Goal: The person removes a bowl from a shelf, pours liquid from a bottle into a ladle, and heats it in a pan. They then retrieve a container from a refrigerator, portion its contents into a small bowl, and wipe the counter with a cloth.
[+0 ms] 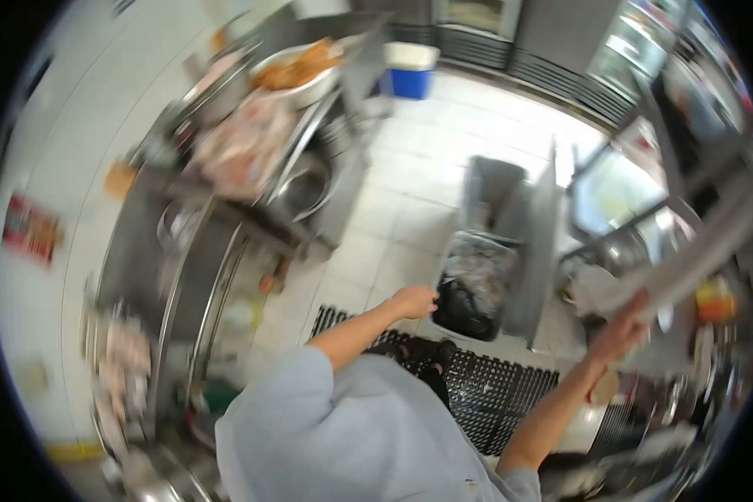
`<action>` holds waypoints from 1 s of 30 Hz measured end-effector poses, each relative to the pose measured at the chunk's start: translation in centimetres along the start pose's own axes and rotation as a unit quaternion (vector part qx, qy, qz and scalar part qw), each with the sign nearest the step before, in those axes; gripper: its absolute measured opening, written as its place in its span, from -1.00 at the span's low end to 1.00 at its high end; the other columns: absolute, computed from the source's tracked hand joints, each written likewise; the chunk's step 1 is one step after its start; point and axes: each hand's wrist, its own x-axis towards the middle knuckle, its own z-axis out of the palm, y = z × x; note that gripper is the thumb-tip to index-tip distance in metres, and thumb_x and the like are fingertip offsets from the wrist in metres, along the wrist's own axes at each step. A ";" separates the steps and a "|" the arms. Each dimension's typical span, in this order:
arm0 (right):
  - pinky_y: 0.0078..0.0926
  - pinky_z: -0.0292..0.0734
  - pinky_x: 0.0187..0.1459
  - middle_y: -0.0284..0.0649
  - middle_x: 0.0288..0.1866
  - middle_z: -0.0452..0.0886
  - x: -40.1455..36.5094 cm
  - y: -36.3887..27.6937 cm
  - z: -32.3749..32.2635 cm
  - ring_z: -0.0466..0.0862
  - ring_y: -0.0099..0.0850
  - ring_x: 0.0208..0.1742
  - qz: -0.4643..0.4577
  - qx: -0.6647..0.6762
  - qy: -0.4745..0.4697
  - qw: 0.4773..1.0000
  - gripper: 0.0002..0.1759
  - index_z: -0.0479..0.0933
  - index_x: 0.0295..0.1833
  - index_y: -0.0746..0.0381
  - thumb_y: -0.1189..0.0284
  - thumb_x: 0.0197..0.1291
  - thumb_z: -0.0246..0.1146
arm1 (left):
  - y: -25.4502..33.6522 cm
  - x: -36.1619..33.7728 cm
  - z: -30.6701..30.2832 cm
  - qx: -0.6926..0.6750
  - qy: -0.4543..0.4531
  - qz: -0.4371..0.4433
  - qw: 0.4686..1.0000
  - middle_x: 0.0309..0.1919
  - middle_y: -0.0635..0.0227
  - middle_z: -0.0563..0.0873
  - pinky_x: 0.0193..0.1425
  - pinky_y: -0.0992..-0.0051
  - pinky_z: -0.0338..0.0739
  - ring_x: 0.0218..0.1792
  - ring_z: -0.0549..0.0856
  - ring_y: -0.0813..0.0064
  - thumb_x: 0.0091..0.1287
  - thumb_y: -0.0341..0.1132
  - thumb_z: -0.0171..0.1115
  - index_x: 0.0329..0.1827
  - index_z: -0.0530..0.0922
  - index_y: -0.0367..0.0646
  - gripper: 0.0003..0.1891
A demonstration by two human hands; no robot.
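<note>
My left hand (416,302) is closed, its fingers curled in, beside the rim of a grey bin (477,280) lined with plastic and a black bag. Whether anything is in that fist is too small to tell. On the right, my right hand (623,328) reaches out, blurred, at the lower end of a long pale shelf edge (703,243). Its fingertips are smeared, and I cannot make out whether they grip the edge. A white crumpled item (598,289) lies just left of that hand.
A second grey bin (492,191) stands behind the first. Raw meat (244,144) and a white bowl of orange-brown food (301,75) sit on the left counter. A blue cooler (412,82) is on the tiled floor. A black perforated mat (494,393) lies by my feet.
</note>
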 end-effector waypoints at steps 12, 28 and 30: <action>-0.38 0.42 -0.17 -0.17 -0.11 0.57 -4.1 6.3 3.9 0.50 -0.30 -0.21 -0.102 -0.103 -0.155 0.977 -0.66 0.48 0.06 0.37 0.35 0.31 0.12 | -11.1 -30.6 28.5 -0.391 0.007 -0.677 0.624 -0.03 0.09 0.71 -0.02 0.25 0.60 -0.06 0.70 0.11 0.19 0.03 0.24 0.01 0.64 -0.25 -0.48; -0.31 0.54 -0.20 -0.12 -0.11 0.67 -35.3 24.4 10.4 0.65 -0.21 -0.19 0.337 -0.325 -0.692 0.550 -0.65 0.63 -0.05 0.21 0.30 0.04 0.36 | -33.0 -30.7 18.1 -0.403 -0.205 -0.548 0.704 0.08 0.16 0.63 0.13 0.28 0.50 0.07 0.63 0.22 0.21 0.13 0.23 0.16 0.58 -0.16 -0.39; -0.34 0.54 -0.17 -0.14 -0.11 0.66 -35.4 21.9 13.7 0.64 -0.23 -0.17 0.412 -0.290 -0.628 0.593 -0.62 0.62 -0.01 0.21 0.27 0.06 0.38 | -31.6 -25.3 7.1 -0.324 -0.186 -0.583 0.722 -0.04 0.17 0.69 -0.02 0.37 0.54 -0.12 0.68 0.36 0.26 -0.02 0.28 0.08 0.64 -0.12 -0.56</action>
